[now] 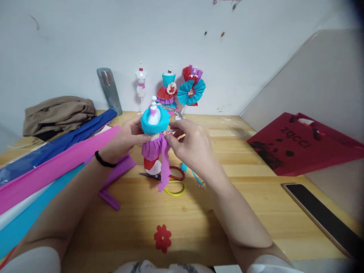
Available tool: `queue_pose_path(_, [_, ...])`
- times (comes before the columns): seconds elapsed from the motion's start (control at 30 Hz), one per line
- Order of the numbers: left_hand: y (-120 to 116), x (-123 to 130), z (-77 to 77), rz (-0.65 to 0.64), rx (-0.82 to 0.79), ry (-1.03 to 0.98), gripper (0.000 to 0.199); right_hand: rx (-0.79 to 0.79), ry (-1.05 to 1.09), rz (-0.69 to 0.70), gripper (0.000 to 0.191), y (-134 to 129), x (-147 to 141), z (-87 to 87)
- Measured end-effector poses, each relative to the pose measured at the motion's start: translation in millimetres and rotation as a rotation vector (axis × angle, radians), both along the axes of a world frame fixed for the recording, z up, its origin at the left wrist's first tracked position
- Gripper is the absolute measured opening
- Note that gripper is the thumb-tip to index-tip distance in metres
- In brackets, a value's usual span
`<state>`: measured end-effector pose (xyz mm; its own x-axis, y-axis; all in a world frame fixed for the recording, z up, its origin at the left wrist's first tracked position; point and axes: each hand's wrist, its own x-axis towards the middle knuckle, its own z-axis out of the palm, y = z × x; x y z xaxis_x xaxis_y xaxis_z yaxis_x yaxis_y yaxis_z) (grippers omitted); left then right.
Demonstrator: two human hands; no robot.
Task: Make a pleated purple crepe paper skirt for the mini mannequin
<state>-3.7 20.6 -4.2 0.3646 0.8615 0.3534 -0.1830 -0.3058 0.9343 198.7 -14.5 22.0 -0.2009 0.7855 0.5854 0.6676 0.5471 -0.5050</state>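
Observation:
A small white mannequin stands upright between my hands, with a turquoise paper band round its upper part and a gathered purple paper strip round its waist. The strip's loose end hangs down at the right. My left hand is closed on the mannequin's left side. At the right, my right hand pinches the purple strip near the waist. Scissors with red and yellow handles lie just below, partly behind the hanging strip. A red paper flower lies nearer to me.
Three more mannequins stand by the wall, two in paper dresses. Coloured paper rolls, a brown cloth and a grey bottle are at the left. A red bag and a phone are at the right.

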Motion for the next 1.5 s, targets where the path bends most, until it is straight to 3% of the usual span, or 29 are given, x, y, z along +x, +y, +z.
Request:
queue_pose_path(0.23, [-0.3,2.1,2.3,-0.013,0.023,-0.009,0.046,-0.015,0.014,0.012,0.015,5.1,-3.4,-6.9])
queue_pose_path(0.57, [-3.7,-0.6,3.6,0.013,0.016,0.093,0.053,-0.044,-0.012,0.023,0.009,3.2,-4.2,-0.3])
queue_pose_path(0.87, [-6.7,3.5,4.9,0.03,0.036,0.103,0.052,-0.014,-0.044,0.011,0.01,5.6,-2.4,-2.0])
queue_pose_path(1.13, [-4.7,-0.5,7.6,0.072,0.015,0.158,0.035,-0.017,-0.044,-0.011,0.017,9.0,-2.5,-5.3])
queue_pose_path(1.5, [-2.3,2.0,1.8,0.141,-0.025,0.062,0.041,0.035,-0.061,-0.055,0.017,15.1,-3.1,-12.1])
